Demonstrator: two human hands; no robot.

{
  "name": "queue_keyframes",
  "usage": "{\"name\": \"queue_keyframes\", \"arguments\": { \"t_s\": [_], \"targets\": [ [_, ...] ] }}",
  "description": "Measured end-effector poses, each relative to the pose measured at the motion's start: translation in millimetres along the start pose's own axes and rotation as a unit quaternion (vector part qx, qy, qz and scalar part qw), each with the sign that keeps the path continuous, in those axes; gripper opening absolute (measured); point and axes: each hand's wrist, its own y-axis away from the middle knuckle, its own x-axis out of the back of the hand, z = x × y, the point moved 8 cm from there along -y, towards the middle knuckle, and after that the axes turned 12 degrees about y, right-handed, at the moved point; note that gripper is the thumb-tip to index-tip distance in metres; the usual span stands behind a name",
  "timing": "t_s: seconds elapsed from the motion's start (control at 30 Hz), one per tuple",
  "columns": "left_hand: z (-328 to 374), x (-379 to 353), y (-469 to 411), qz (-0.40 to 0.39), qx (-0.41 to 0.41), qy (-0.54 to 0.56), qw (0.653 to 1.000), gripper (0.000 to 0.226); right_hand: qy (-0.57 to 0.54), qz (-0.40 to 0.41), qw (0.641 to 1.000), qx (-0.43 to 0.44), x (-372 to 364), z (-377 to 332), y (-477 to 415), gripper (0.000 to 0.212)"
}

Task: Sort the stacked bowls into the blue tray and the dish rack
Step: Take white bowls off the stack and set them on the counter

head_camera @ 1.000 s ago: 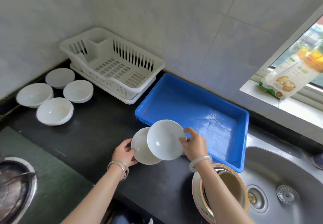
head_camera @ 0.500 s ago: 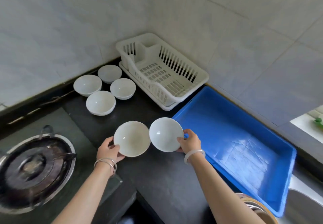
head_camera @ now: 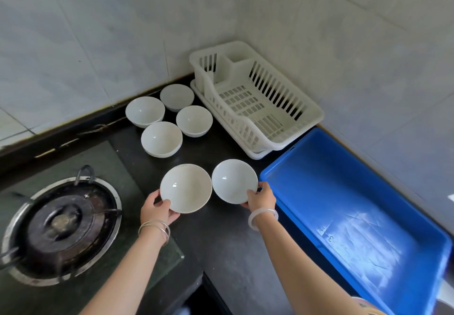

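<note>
Two round white ceramic bowls point(head_camera: 186, 188) point(head_camera: 234, 181) are held tilted, side by side. Four matching bowls point(head_camera: 161, 138) stand upright beside the white slatted plastic dish rack point(head_camera: 255, 98). The blue rectangular plastic tray point(head_camera: 356, 206) adjoins it.

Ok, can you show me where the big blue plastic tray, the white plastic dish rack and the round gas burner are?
big blue plastic tray point(head_camera: 368, 231): head view, on its bare floor.
white plastic dish rack point(head_camera: 248, 104): head view, on its slotted floor.
round gas burner point(head_camera: 61, 223): head view, on its dark centre cap.

A single head-worn camera looks steeply down and forward at the dark worktop point(head_camera: 228, 246), close above both forearms, facing the tiled wall corner point(head_camera: 235, 15); wide-angle lens bends the edges.
</note>
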Motion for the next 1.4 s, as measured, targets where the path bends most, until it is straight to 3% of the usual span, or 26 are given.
{"name": "queue_keyframes", "arguments": {
  "t_s": [0.37, 0.6, 0.97, 1.4],
  "targets": [
    [-4.6, 1.1, 4.0, 0.024, 0.002, 0.058, 0.998, 0.048, -0.120, -0.058, 0.988, -0.077, -25.4, 8.0, 3.2, 0.047],
    [-0.1, -3.4, -5.3, 0.037, 0.002, 0.084, 0.996, 0.049, -0.219, -0.108, 0.963, -0.111, -43.9, -9.2, -5.0, 0.044],
    [14.0, -12.5, -25.2, 0.040, -0.016, 0.124, 0.991, 0.050, -0.273, -0.134, 0.949, -0.088, -78.5, -57.0, -24.6, 0.040],
    [6.9, -11.6, -23.6, 0.023, -0.019, 0.132, 0.991, 0.042, -0.255, -0.165, 0.949, -0.079, -81.9, -59.1, -24.5, 0.042]
  ]
}}
